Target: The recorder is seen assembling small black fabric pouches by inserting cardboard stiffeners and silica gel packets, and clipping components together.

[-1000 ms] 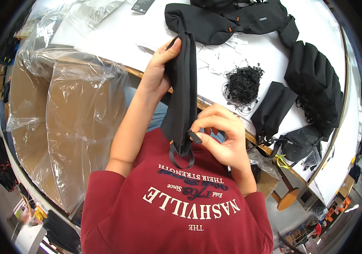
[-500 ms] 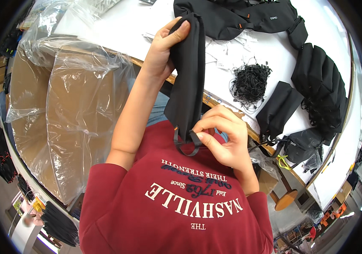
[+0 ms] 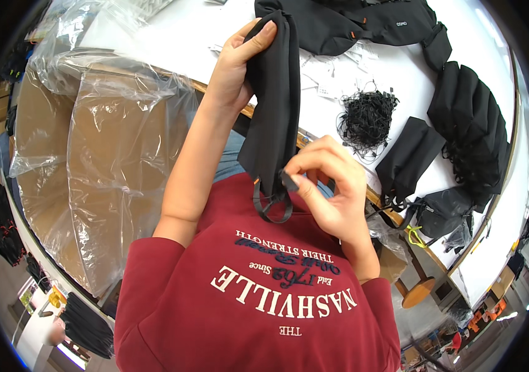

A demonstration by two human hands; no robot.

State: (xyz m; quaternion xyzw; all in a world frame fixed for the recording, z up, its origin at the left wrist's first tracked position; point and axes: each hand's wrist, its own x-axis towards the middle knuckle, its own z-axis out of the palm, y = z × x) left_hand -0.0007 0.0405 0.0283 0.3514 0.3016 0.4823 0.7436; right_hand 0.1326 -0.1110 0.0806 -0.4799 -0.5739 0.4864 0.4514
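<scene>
A long black fabric pouch (image 3: pixel 269 105) hangs stretched in front of my chest. Its upper end is gripped by my left hand (image 3: pixel 240 59), thumb across the front and fingers behind. At the lower end are a black strap loop (image 3: pixel 271 218) and a tiny orange tag. My right hand (image 3: pixel 332 177) is closed beside that end, thumb and forefinger pinching a small black tab (image 3: pixel 289 181). The tab is slightly blurred, and I cannot tell whether it is joined to the pouch.
On the white table (image 3: pixel 410 80) lie a tangled heap of black cords (image 3: pixel 367 121), a single black pouch (image 3: pixel 410 152), a row of black pouches (image 3: pixel 472 124) and larger black bags (image 3: pixel 332 31). A cardboard box (image 3: pixel 116 167) under clear plastic stands at the left.
My right hand has lifted slightly with its fingers pinching the small black tab, which now shows more plainly. The pouch's upper end has risen a little in my left hand.
</scene>
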